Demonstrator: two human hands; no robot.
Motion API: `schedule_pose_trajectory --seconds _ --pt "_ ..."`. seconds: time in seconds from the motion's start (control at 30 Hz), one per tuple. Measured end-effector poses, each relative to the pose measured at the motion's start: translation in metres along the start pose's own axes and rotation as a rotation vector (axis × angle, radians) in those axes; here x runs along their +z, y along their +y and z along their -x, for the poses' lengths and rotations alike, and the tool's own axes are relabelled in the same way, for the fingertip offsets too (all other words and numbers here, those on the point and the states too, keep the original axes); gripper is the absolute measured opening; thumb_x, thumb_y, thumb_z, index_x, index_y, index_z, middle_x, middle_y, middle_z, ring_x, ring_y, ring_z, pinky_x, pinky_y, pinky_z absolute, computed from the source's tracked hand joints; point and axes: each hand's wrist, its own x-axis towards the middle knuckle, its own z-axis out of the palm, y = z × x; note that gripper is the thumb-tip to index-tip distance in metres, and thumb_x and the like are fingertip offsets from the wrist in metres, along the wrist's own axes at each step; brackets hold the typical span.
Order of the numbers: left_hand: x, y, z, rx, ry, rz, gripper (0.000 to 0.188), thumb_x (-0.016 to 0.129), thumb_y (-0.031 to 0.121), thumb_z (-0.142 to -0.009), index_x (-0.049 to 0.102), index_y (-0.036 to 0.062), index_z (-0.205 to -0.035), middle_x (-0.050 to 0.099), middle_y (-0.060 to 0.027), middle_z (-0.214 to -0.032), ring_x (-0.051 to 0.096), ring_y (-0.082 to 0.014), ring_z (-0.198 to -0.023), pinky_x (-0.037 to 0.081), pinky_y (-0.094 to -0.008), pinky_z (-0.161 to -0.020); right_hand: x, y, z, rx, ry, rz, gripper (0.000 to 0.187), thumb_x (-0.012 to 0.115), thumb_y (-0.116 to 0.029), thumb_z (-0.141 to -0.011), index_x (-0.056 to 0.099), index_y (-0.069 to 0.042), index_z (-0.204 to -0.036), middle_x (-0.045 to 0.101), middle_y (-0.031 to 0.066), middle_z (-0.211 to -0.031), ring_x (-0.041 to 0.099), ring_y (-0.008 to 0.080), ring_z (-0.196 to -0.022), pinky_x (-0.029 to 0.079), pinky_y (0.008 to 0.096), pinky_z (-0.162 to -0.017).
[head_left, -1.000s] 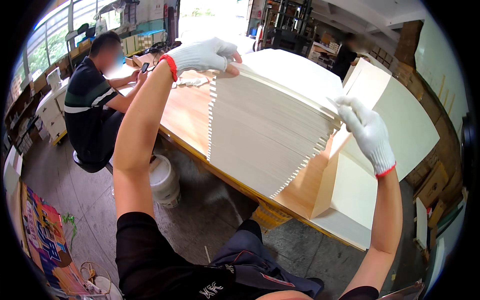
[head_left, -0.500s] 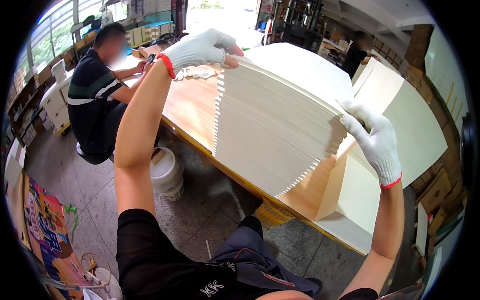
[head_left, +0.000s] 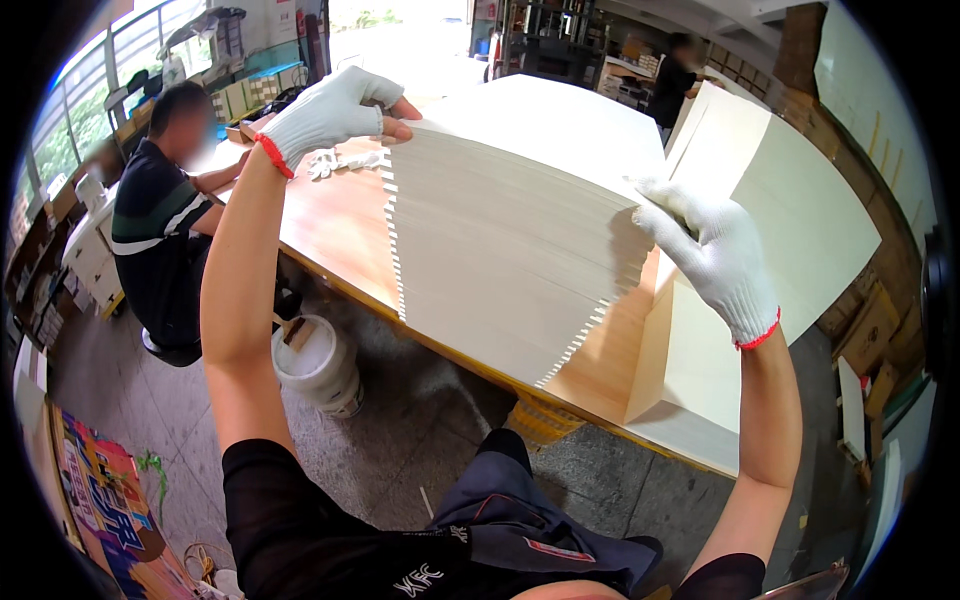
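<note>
So there's this fat stack of cream sheets [head_left: 500, 240] lifted off the wooden table [head_left: 330, 220] and fanned out so the edges step like a staircase, with the gloved left hand [head_left: 330, 112] pinching its top left corner and the gloved right hand [head_left: 712, 255] clamped on the right edge. Just beside it on the right sits another pile of cream sheets [head_left: 700, 370] with a big sheet [head_left: 770, 190] standing tilted up behind the right hand. A loose white glove [head_left: 335, 160] lies on the table past the left wrist, a seated person in a striped dark shirt [head_left: 160, 220] works at the far left end, and a white bucket [head_left: 318, 365] stands on the floor under the table edge.
</note>
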Motion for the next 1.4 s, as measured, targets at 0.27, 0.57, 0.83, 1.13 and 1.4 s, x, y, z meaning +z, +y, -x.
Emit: schedule_pose_trajectory --seconds 0.27,0.57,0.83,1.13,1.4 --pt "0.001 -0.004 -0.003 -0.021 -0.013 -0.014 0.033 0.085 0.025 -0.08 0.079 0.008 -0.108 0.075 -0.0064 -0.084 0.067 -0.0142 -0.076 0.052 -0.0284 -0.075 0.002 0.008 -0.001 -0.047 0.005 0.062 0.039 0.068 -0.037 -0.094 0.075 -0.009 -0.121 0.073 0.013 -0.083 0.065 0.0177 -0.064 0.05 0.0304 -0.061" --pt "0.002 0.019 0.005 -0.105 0.007 -0.013 0.025 0.08 0.013 -0.083 0.076 -0.0011 -0.104 0.07 -0.0024 -0.078 0.062 -0.0078 -0.075 0.049 -0.0248 -0.071 0.007 0.007 0.002 -0.092 0.057 -0.016 0.037 0.067 -0.038 -0.094 0.076 -0.01 -0.117 0.07 0.0134 -0.079 0.062 0.0206 -0.062 0.049 0.0328 -0.06" --pt "0.003 0.051 0.027 0.076 0.215 -0.338 0.047 0.078 0.009 -0.079 0.066 0.003 -0.124 0.064 -0.0121 -0.128 0.059 -0.0249 -0.121 0.044 -0.0342 -0.105 -0.016 -0.002 0.051 -0.106 0.021 0.103 0.053 0.06 -0.044 -0.097 0.058 -0.014 -0.141 0.064 0.0133 -0.077 0.064 0.0273 -0.069 0.05 0.0399 -0.064" --pt "0.095 0.108 0.079 0.374 0.727 0.129 0.028 0.064 -0.003 -0.093 0.066 -0.0037 -0.121 0.066 -0.0134 -0.126 0.063 -0.0235 -0.116 0.047 -0.0343 -0.102 -0.042 0.19 0.331 0.518 0.118 0.769 0.054 0.067 -0.043 -0.092 0.059 -0.009 -0.134 0.066 0.0145 -0.115 0.064 0.0349 -0.103 0.051 0.044 -0.092" --pt "0.27 0.287 0.029 0.929 0.144 0.179 0.028 0.078 -0.002 -0.071 0.075 0.0117 -0.095 0.07 -0.0082 -0.11 0.067 -0.0318 -0.105 0.055 -0.0423 -0.089 -0.101 0.209 0.412 0.979 0.113 0.607 0.051 0.053 -0.056 -0.096 0.063 -0.007 -0.095 0.069 0.0193 -0.101 0.065 0.0403 -0.099 0.05 0.0515 -0.083"
